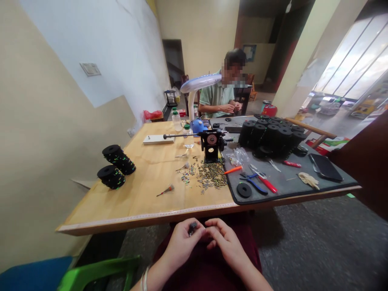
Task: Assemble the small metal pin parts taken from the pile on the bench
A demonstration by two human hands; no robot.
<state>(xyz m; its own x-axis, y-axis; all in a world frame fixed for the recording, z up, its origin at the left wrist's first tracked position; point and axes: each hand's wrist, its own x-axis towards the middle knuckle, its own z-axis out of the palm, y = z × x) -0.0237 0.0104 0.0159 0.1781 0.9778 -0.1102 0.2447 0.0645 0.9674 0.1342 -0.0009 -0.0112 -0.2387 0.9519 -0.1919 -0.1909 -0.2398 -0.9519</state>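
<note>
My left hand is closed over my lap, just in front of the table edge. A small dark grey object sits in its curled fingers; its kind is too unclear to name. Close against it, my right hand has its thumb and fingers bent together, fingertips meeting those of the left. Whatever they pinch is hidden. Past the edge lies a spread of small dark and gold metal pieces on the wooden table. Left of it is a small brush-like bundle with an orange band.
A black hand-cranked device with a long rod stands beyond the pieces. Black foam spools are massed on a grey mat with blue-handled pliers. More spools stand left. Across the table sits a person beside a lamp.
</note>
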